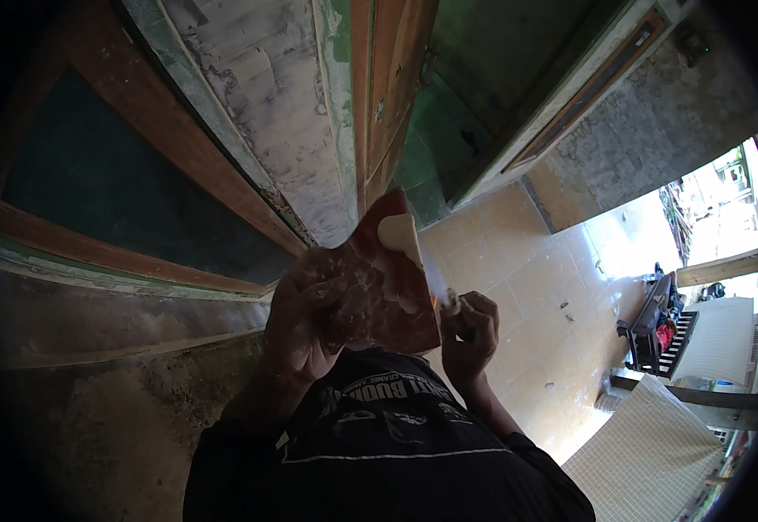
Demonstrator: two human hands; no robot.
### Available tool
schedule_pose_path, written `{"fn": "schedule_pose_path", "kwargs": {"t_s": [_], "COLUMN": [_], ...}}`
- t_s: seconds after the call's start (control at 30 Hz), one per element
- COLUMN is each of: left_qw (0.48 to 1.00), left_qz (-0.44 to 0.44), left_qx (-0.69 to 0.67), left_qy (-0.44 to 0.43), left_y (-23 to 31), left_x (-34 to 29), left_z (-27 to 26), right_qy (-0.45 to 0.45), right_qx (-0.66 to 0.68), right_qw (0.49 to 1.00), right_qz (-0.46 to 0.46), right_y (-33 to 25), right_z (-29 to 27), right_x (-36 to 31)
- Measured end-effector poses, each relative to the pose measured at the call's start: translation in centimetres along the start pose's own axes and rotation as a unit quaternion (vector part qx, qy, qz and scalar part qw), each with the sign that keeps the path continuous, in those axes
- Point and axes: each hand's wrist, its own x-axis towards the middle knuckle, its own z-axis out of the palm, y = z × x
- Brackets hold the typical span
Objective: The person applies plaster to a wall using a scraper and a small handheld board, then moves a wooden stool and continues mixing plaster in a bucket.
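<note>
My left hand grips a dark red, irregular sheet from its left side, in front of my chest. A smooth lump of cream-coloured paste sits near the sheet's upper right edge, and thinner smears of it spread over the surface. Just right of the sheet, my right hand is closed, fingers curled round a small tool with a pale, paste-smeared end. The rest of that tool is hidden by the fingers, so its kind is unclear. Its end is close to the sheet's right edge; I cannot tell whether they touch.
Ahead stands a wall strip with patchy whitish smears, between a wood-framed dark panel and an open wooden door. Tiled floor stretches right, with small debris. Farther right are a dark bench with items and a checked sheet.
</note>
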Motion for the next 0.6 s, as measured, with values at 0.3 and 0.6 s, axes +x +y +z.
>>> {"fn": "schedule_pose_path", "kwargs": {"t_s": [0.3,0.6], "left_qw": [0.896,0.790], "left_qz": [0.286,0.329], "left_qx": [0.334,0.517], "left_qy": [0.058,0.032], "left_y": [0.9,-0.8], "left_x": [0.4,-0.9], "left_z": [-0.2,0.4], "right_qy": [-0.134,-0.192], "right_qx": [0.373,0.298], "right_qw": [0.847,0.852], "right_qz": [0.355,0.386], "right_y": [-1.9,-2.8], "right_z": [-7.3,-7.5], "right_x": [1.5,1.8]}}
